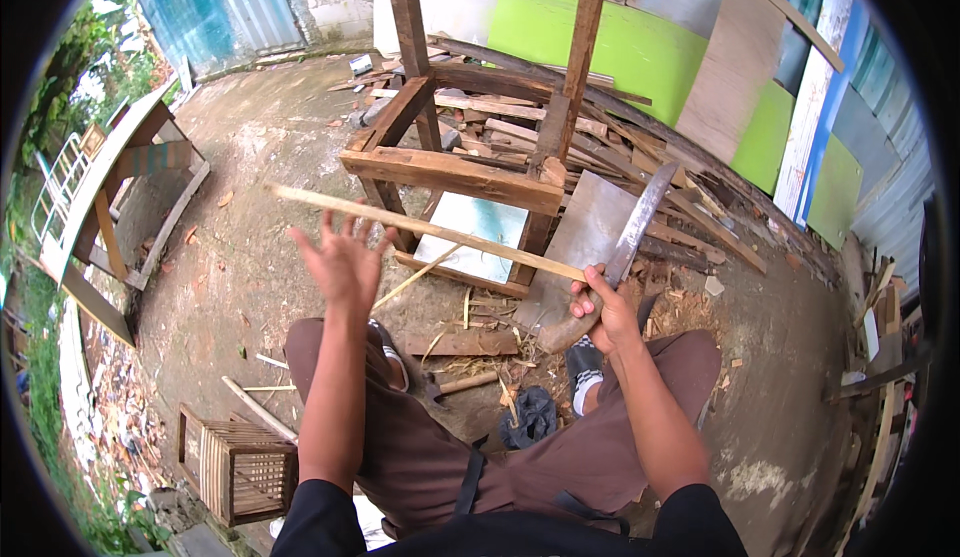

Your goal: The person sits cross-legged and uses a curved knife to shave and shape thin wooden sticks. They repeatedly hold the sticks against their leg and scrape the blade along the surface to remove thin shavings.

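Note:
A long, pale wooden strip (pixel 440 230) slants across in front of me, its far end up to the left. My right hand (pixel 607 314) is closed round a machete (pixel 640 219), blade pointing up and away, wooden handle (pixel 568 330) below. The strip's near end is pinched at the thumb of that same hand. My left hand (pixel 345 262) is raised with its fingers spread, palm open, fingertips close to the strip. Whether they touch it I cannot tell. Between my feet lie a wooden block (pixel 462 344), a round stick (pixel 467 384) and several shavings.
A wooden frame (pixel 450 175) stands ahead, with scrap timber (pixel 510 122) heaped behind it. Green panels (pixel 600 42) lean on the wall. A slatted wooden cage (pixel 240 467) sits at lower left, near a dark plastic bag (pixel 530 419). A low table (pixel 120 177) stands left.

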`<state>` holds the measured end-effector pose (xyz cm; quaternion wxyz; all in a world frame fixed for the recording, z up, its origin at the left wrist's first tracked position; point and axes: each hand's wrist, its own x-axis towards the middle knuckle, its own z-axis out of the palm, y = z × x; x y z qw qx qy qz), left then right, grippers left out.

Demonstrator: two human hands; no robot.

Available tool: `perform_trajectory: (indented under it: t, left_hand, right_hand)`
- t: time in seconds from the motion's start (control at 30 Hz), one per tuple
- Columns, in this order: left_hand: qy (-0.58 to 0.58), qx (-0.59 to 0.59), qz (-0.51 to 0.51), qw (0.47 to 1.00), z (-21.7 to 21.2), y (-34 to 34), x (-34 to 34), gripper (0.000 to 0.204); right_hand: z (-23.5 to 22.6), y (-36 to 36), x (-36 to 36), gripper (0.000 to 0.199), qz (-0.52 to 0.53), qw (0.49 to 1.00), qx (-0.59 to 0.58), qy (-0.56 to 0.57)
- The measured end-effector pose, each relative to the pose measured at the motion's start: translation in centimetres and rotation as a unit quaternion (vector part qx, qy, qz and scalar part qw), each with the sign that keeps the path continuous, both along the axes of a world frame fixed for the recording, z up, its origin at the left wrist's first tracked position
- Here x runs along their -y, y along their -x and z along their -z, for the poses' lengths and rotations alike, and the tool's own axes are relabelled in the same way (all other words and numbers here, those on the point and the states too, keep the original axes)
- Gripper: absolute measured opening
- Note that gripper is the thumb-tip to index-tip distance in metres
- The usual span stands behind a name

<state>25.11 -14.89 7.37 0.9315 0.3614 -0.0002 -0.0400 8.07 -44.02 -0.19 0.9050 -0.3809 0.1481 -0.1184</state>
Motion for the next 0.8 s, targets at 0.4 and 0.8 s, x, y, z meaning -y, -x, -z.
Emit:
perform_trajectory:
  t: [0.4,0.8]
  left_hand:
    - [-0.163,0.152,0.193,0.956,5.2,8.7,9.7,0.088]
    - [-0.119,0.156,0.264,0.944,2.2,7.7,7.1,0.065]
  right_hand:
    - [0.8,1.2,-3.6,0.020,-0.109,0.991,0.044,0.067]
    - [0.1,1.1,-1.9,0.035,-0.072,0.988,0.102,0.086]
